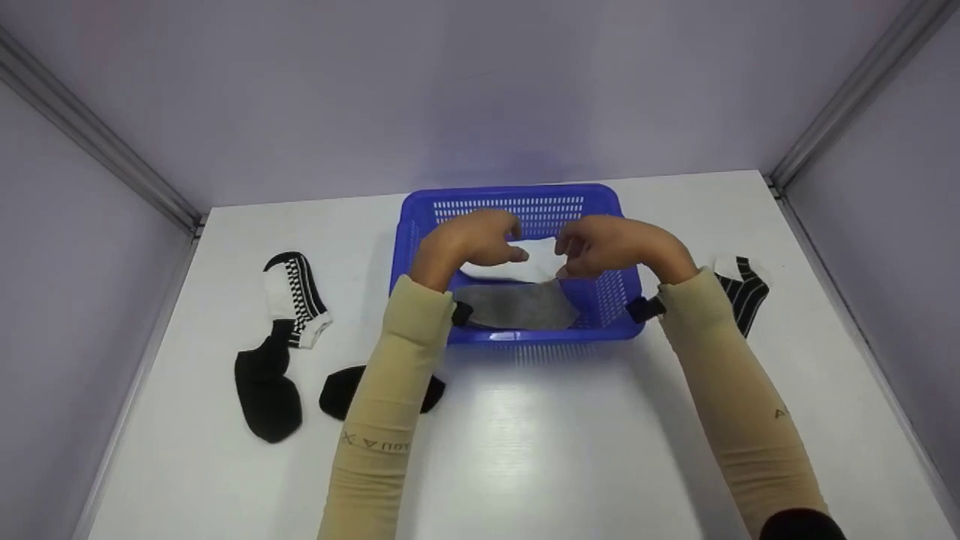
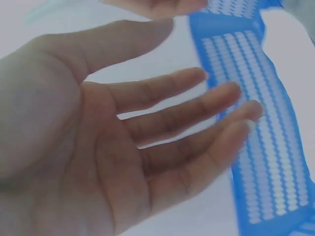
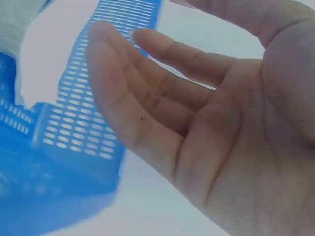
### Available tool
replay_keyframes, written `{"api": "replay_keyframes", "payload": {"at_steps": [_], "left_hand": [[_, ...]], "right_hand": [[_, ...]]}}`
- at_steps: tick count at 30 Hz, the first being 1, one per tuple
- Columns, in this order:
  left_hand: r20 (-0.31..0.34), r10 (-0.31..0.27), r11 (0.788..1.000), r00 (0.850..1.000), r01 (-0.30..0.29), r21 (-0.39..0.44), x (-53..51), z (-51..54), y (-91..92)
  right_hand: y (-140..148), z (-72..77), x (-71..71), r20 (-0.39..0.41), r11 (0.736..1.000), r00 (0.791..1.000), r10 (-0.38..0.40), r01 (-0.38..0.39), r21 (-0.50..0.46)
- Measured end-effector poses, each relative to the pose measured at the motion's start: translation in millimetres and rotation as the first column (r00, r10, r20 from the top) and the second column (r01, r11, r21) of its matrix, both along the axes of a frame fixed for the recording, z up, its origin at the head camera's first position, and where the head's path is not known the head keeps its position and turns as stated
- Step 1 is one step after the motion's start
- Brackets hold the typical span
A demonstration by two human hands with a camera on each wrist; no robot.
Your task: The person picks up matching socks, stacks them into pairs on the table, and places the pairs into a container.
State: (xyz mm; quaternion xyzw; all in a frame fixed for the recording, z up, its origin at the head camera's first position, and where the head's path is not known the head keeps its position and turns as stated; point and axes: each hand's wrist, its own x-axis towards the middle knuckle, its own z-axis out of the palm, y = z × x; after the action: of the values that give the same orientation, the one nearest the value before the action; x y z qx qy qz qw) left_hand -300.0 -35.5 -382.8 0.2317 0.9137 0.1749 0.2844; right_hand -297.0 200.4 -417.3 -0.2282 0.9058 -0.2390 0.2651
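A blue plastic basket (image 1: 511,337) stands on the table; a white sock (image 1: 541,256) and a grey sock (image 1: 517,306) lie flat inside it. Above the basket's left half hovers my left hand (image 1: 476,238), holding nothing; in the left wrist view its fingers (image 2: 172,118) are spread and loosely bent. My right hand (image 1: 611,244) is over the right half, near the white sock's right end, with its palm bare in the right wrist view and its fingers (image 3: 147,88) loosely curved. The two hands face each other with a gap between them.
On the left of the white table (image 1: 495,465) lie a black-and-white checkered sock (image 1: 292,296) and a black sock (image 1: 268,394). Another black item (image 1: 341,391) is partly covered by my left forearm. A striped black sock (image 1: 742,292) lies right of the basket. Walls enclose the back and sides.
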Motion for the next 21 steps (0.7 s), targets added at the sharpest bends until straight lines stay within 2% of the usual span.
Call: {"api": "replay_keyframes", "payload": {"at_steps": [5,10,13,16,18,21], "left_hand": [[-0.112,-0.049,0.984,0.992,0.068,0.166,24.8,3.4,9.5],[-0.211,-0.083,0.964,0.974,0.132,0.232,53.8,0.9,24.6],[-0.259,-0.083,0.947,0.962,0.156,0.279,73.4,-2.1,34.3],[-0.296,-0.075,0.917,0.952,0.182,0.354,90.1,-8.9,43.1],[-0.307,-0.077,0.888,0.949,0.206,0.411,99.5,-15.8,49.4],[-0.319,-0.113,0.847,0.941,0.259,0.465,111.9,-29.2,62.2]], "right_hand": [[25,3.8,21.4,-0.089,0.997,0.995,-0.040,0.033,-0.074],[58,2.8,43.2,-0.150,0.980,0.980,-0.128,0.103,-0.168],[79,0.3,55.8,-0.182,0.963,0.960,-0.212,0.173,-0.207],[98,-7.7,64.8,-0.222,0.942,0.932,-0.285,0.230,-0.244],[112,-15.9,70.0,-0.233,0.922,0.909,-0.344,0.281,-0.266],[135,-30.5,75.5,-0.241,0.893,0.878,-0.414,0.339,-0.296]]}}
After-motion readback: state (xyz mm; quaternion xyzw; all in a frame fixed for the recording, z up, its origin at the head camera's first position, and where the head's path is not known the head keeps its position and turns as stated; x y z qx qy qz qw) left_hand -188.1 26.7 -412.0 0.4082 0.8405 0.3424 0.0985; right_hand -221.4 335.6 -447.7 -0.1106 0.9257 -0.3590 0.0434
